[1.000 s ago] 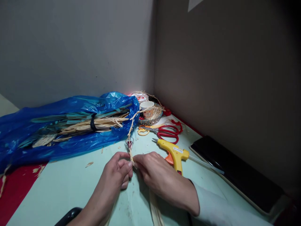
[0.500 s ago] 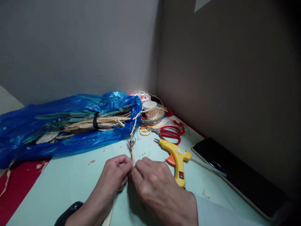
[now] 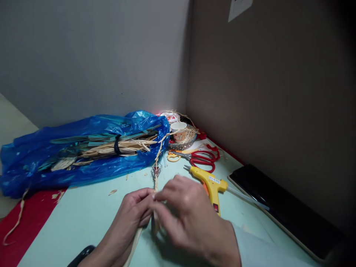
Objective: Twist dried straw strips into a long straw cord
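A pale twisted straw cord (image 3: 155,182) runs from the back of the table toward me. My left hand (image 3: 133,209) is closed, pinching the near end of this cord between thumb and fingers. From under that hand a flat pale strip (image 3: 133,246) trails toward the front edge. Thumb and index finger of my right hand (image 3: 189,211) meet at the same point of the cord; motion blurs their tips. Another strip seems to hang below them, smeared. Further up, a small metal clip (image 3: 156,170) sits at the cord.
Right of my hands lie a yellow glue gun (image 3: 213,185), red-handled scissors (image 3: 203,161) and a long black case (image 3: 278,207). Behind stand a paper cup (image 3: 178,133) and a woven basket (image 3: 191,138). A blue plastic bag (image 3: 91,178) with a straw bundle (image 3: 130,145) lies left.
My right hand has lifted slightly and its fingers have loosened from a tight curl into a wider pinch. The left hand stays at the cord. The whole view has shifted slightly.
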